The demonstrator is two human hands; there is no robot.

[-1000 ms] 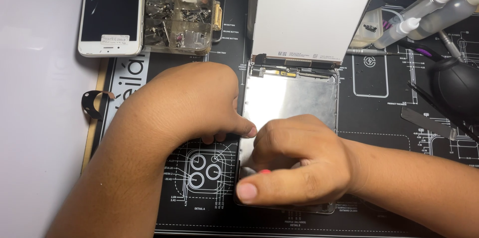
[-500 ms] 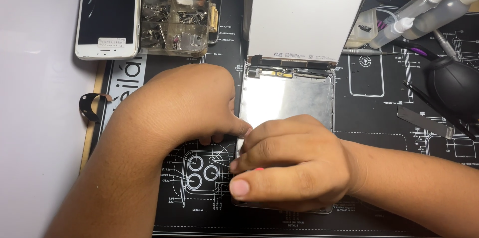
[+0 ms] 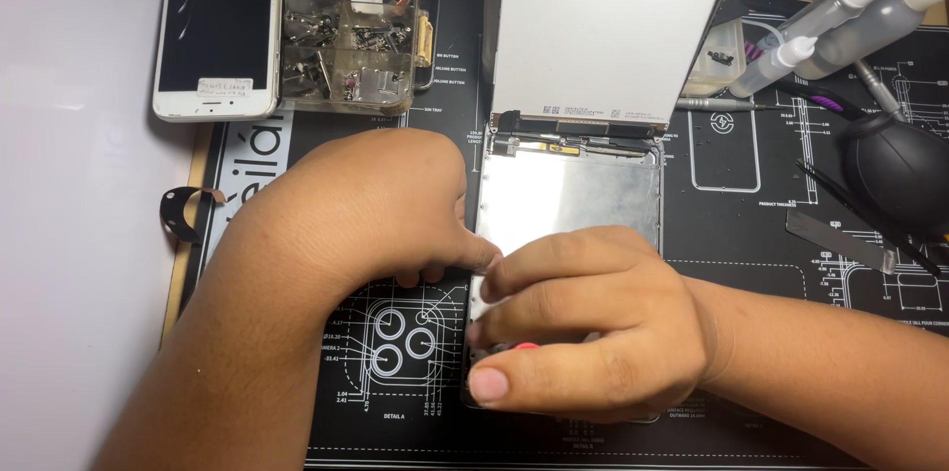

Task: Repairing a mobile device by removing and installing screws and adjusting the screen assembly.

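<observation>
hands: my left hand (image 3: 376, 219) pinches the opened tablet's (image 3: 573, 204) left edge; right hand (image 3: 583, 333) clenched on a red-tipped tool (image 3: 526, 346) there.
tablet: flat on bench mat (image 3: 751, 194), screen panel (image 3: 608, 26) hinged up.
risk: a slipping tool could strain the flex by the hinge.

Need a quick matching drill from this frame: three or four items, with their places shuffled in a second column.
1. white phone
2. parts tray
3. dust blower
4. right hand

a. far right of the mat
b. on the opened tablet's lower edge
c. top left corner, screen up
d. just right of the white phone

Pairs: 1-c, 2-d, 3-a, 4-b
</observation>
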